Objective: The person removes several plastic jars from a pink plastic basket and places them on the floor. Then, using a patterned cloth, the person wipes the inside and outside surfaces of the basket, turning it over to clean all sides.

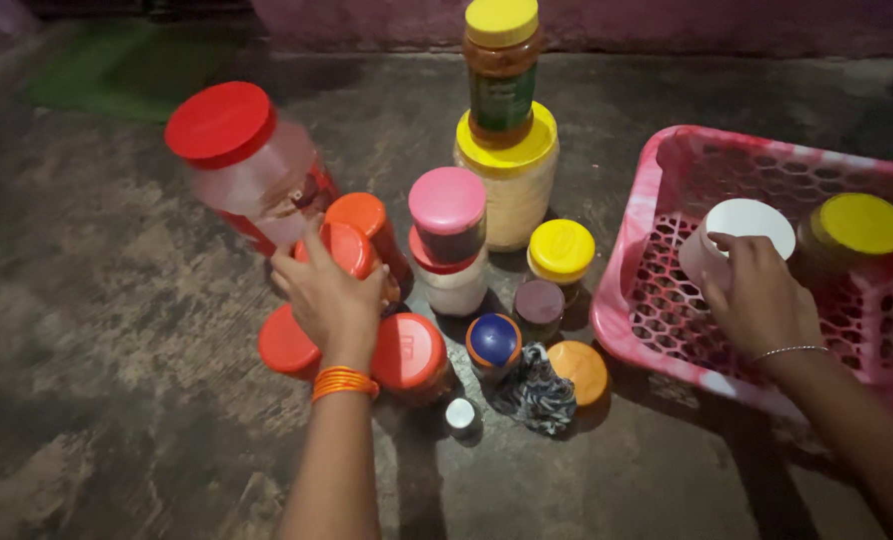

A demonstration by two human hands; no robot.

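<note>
Dark mottled floor [96, 400] carries a cluster of jars. Nearest stand a small white-capped bottle [460, 413] and a blue-lidded jar [493, 340]. Left hand [328, 295] clasps an orange-lidded jar [344, 246]; right hand [761, 297] grasps a white-lidded jar [741, 228] inside the pink basket [631, 290]. Farther back rises a big red-lidded jar [246, 155].

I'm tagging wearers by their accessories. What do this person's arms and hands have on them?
Both forearms are bare, with no sleeves showing. The left hand has a stack of thin orange bangles at the wrist. The right hand has a single slim silver-coloured bracelet at the wrist. No gloves or rings are visible.
</note>
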